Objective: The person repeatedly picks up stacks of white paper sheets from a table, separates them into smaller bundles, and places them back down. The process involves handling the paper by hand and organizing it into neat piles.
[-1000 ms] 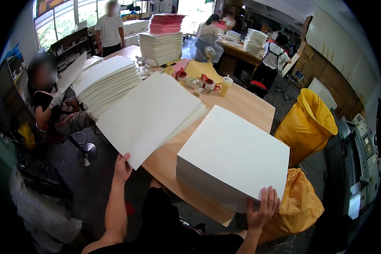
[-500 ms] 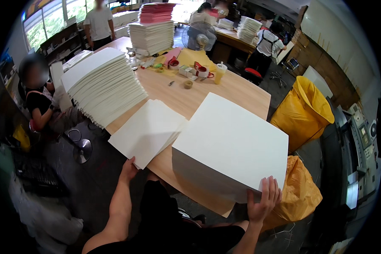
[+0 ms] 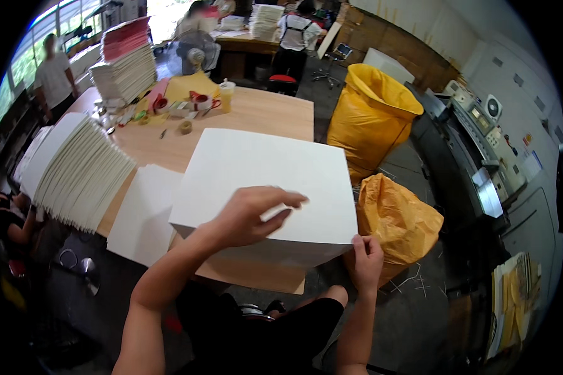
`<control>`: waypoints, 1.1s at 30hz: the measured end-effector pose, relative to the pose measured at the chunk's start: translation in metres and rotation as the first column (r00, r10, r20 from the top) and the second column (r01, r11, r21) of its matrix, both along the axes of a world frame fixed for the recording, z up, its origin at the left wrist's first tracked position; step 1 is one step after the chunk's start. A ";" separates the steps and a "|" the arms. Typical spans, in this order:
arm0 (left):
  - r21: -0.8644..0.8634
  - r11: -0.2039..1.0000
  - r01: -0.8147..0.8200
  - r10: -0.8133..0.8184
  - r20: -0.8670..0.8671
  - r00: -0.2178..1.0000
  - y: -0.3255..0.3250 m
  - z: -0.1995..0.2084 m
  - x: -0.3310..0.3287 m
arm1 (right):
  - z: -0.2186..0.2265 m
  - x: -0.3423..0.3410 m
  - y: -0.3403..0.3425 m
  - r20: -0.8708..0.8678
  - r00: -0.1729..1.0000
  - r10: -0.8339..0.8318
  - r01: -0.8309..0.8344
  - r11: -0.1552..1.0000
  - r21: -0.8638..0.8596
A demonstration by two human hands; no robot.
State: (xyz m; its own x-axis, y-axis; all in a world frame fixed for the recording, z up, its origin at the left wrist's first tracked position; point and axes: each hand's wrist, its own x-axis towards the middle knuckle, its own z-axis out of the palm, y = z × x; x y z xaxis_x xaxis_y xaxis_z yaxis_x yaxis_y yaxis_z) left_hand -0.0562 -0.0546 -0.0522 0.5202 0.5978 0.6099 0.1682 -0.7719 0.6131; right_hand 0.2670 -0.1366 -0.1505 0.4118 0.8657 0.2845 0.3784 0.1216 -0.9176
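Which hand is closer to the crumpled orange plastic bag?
Right. The right hand is beside the bag, at a corner of the rectangular white paper stack; the left hand is farther left, over that stack.

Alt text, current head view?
A person's left hand is over the top of a large white stack on a wood-toned table, the right hand at its near right corner. White sheets and a fanned stack lie left, two yellow bags right.

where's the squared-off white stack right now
In the head view, the squared-off white stack stands mid-picture on the table, between flat white sheets on its left and the crumpled yellow bag, with the right hand at its near-right corner.
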 end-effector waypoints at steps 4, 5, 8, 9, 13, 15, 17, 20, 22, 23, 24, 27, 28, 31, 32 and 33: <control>0.123 0.992 0.021 0.005 -0.201 0.980 0.025 -0.032 0.037 | 0.029 0.004 -0.010 0.387 0.919 0.072 0.000 0.983 -0.183; 0.101 0.994 0.033 -0.016 -0.164 0.986 0.027 -0.043 0.035 | 0.039 0.004 -0.011 0.487 0.864 0.130 -0.012 0.971 -0.239; 0.033 0.999 0.030 -0.027 -0.107 0.994 0.027 -0.047 0.035 | 0.075 -0.006 -0.005 0.397 0.906 0.148 -0.034 0.960 -0.279; 0.008 1.000 0.015 -0.014 -0.099 0.995 0.025 -0.046 0.033 | 0.089 -0.016 -0.002 0.226 0.967 0.119 -0.063 0.969 -0.240; 0.018 0.999 0.047 -0.045 -0.084 0.995 0.030 -0.050 0.036 | 0.061 -0.052 0.025 0.533 0.844 -0.060 0.006 0.995 0.102; -0.022 0.998 0.064 -0.066 -0.109 0.992 0.026 -0.043 0.036 | 0.062 -0.041 0.030 -0.225 0.964 0.139 -0.132 0.990 0.045; 0.008 0.995 0.102 -0.100 -0.142 0.985 0.024 -0.035 0.035 | 0.060 -0.035 0.034 -0.675 0.679 0.289 -0.244 0.956 0.164; 0.022 0.991 0.131 -0.125 -0.182 0.975 0.024 -0.031 0.031 | 0.063 -0.040 0.034 -0.701 0.665 0.258 -0.232 0.963 0.134; -0.007 0.991 0.134 -0.134 -0.159 0.978 0.028 -0.039 0.030 | 0.061 -0.038 0.035 -0.691 0.664 0.285 -0.257 0.955 0.147; -0.045 0.990 0.136 -0.141 -0.155 0.978 0.029 -0.040 0.029 | 0.060 -0.037 0.035 -0.686 0.663 0.299 -0.270 0.951 0.154; -0.085 0.987 0.139 -0.150 -0.145 0.978 0.030 -0.042 0.029 | 0.059 -0.036 0.035 -0.690 0.660 0.297 -0.259 0.952 0.162; -0.164 0.979 0.121 -0.137 -0.095 0.986 0.026 -0.038 0.030 | 0.059 -0.038 0.034 -0.708 0.639 0.301 -0.237 0.953 0.191; -0.185 0.977 0.109 -0.125 -0.074 0.989 0.023 -0.036 0.031 | 0.061 -0.039 0.033 -0.719 0.624 0.307 -0.234 0.951 0.203; -0.150 0.989 0.000 0.007 0.046 0.999 0.014 -0.033 0.042 | 0.061 -0.044 0.034 -0.124 0.982 0.144 -0.131 0.985 0.111; -0.137 0.990 0.034 -0.038 -0.027 0.999 0.016 -0.032 0.041 | 0.060 -0.046 0.035 0.232 0.972 0.034 -0.056 0.994 0.092; -0.129 0.989 0.066 -0.079 -0.100 0.992 0.020 -0.033 0.036 | 0.060 -0.048 0.039 0.062 0.995 0.075 -0.080 0.992 0.097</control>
